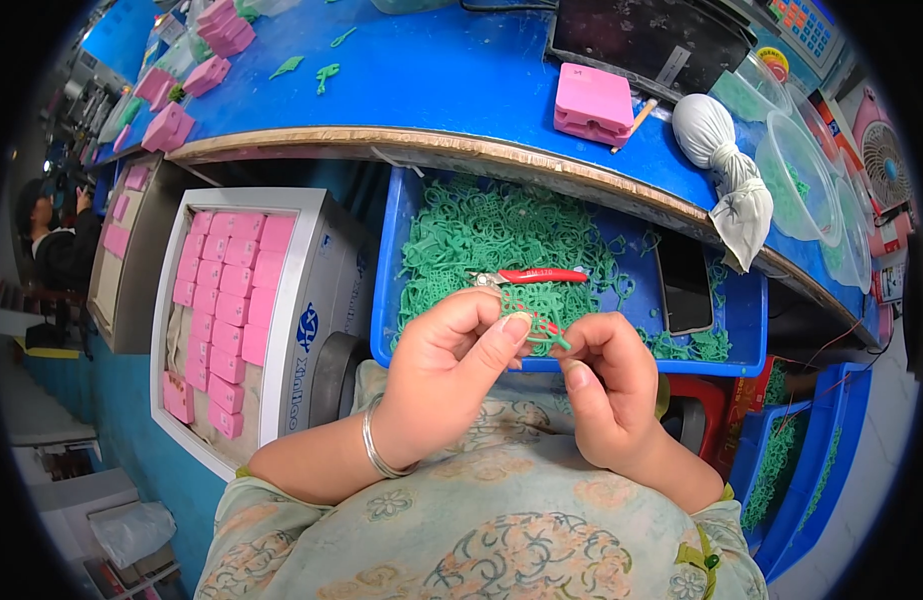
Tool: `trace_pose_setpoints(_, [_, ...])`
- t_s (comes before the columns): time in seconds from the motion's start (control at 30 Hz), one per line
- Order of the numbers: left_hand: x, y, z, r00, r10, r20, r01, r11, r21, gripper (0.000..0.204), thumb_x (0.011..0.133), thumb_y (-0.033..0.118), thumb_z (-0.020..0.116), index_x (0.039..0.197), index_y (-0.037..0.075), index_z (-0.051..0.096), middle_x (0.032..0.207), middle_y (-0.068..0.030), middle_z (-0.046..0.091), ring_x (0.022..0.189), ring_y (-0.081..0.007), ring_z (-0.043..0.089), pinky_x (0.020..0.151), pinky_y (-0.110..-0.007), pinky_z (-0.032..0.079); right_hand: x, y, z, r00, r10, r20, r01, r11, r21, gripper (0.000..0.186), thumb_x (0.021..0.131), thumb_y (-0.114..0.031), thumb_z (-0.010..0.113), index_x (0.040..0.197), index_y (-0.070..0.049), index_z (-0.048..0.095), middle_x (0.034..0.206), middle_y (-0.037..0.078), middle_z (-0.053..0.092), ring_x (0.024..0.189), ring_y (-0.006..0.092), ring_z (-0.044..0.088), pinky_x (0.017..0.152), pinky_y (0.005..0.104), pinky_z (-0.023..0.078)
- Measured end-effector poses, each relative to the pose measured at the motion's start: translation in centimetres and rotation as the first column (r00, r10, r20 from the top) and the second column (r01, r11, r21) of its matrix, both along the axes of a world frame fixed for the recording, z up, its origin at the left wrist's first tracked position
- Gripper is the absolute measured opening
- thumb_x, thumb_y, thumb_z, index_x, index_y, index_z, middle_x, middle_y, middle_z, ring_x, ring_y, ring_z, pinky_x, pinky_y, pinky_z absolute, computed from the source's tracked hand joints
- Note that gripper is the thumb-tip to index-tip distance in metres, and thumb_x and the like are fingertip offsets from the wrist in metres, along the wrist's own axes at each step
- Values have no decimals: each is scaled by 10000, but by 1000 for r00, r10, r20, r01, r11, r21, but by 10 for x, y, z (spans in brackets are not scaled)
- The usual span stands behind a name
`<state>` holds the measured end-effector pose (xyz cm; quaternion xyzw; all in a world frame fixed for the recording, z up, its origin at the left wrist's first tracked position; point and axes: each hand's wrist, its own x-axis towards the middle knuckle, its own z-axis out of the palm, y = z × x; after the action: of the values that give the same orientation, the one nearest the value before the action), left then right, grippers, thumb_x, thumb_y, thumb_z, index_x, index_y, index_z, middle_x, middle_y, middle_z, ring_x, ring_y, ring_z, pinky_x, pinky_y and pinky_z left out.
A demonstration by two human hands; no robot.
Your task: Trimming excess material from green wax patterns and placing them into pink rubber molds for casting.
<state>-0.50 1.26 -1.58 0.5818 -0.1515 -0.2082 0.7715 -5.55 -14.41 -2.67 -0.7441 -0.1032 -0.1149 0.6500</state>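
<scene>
By rim of blue tray [722, 367], L hand [454, 348] pinches green pc [559, 341], R hand [612, 390] w/ narrow grip on its end; imo L steady, R gentle.

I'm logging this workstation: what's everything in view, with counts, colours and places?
Bench: one, blue, across top
Tray: one, blue, below bench edge
Green pieces: many, green, heaped in tray
Pliers: one, red, on heap
Slab: one, black, tray's right side
Open box: one, pale grey, left
Pink blocks: many, pink, in box, on bench
Panel: one, black, bench's far side
Cloth bundle: one, white, bench's right
Clear tubs: several, transparent, right
Fan: one, pink, right edge
Bins: at least two, blue, lower right
Co-worker: one, dark clothes, far left
Held piece: one, green, centre
Bracelet: one, silver, left wrist
Left hand: one, bare, centre
Right hand: one, bare, centre
</scene>
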Motion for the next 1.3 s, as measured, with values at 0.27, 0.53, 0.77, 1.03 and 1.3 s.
trace_pose_setpoints(0.27, [-1, 2, -3, 1000, -24, -10, 23, 1000, -9, 163, 920, 155, 507, 849, 12, 540, 785, -8, 535, 725, -54, 500, 654, -203, 427, -1, 3, 4, 999, -41, -35, 40, 999, -17, 69, 824, -5, 520, 873, 14, 474, 677, 36, 491, 520, 70, 437, 458, 215, 358])
trace_pose_setpoints(0.53, [-2, 4, -8, 996, 22, -89, -33, 991, -127, 239, 943, 224, 459, 1005, 5, 532, 851, -34, 582, 744, -80, 549, 677, -229, 456, 1, 3, 0, 996, -77, 33, 79, 995, -53, 50, 855, -23, 514, 859, 7, 473, 667, 21, 478, 516, 68, 421, 450, 218, 344])
trace_pose_setpoints(0.77, [1, 2, -10, 999, 11, -53, -15, 997, -74, 130, 925, 147, 489, 983, 33, 514, 859, -21, 567, 750, -79, 543, 675, -229, 457, 1, 1, 1, 998, -57, -9, 56, 998, -30, 47, 855, -19, 510, 851, 3, 468, 663, 22, 478, 513, 63, 421, 447, 215, 340])
trace_pose_setpoints(1.03, [7, -6, -34, 880, 16, 474, -196, 923, 332, 224, 796, 20, 592, 999, 24, 498, 785, -40, 532, 745, -143, 524, 683, -268, 431, 1, -17, 4, 953, -279, 117, 298, 931, -210, 40, 836, -27, 523, 814, -9, 495, 631, 76, 496, 471, 168, 458, 443, 284, 361])
trace_pose_setpoints(1.3, [12, -10, -43, 521, -135, 843, -319, 885, 339, 155, 689, -14, 624, 826, 23, 563, 769, -97, 566, 717, -262, 521, 680, -349, 412, 1, -51, 18, 789, -535, 304, 605, 762, -231, 37, 852, -50, 523, 840, -15, 523, 667, 68, 484, 505, 151, 440, 468, 275, 352])
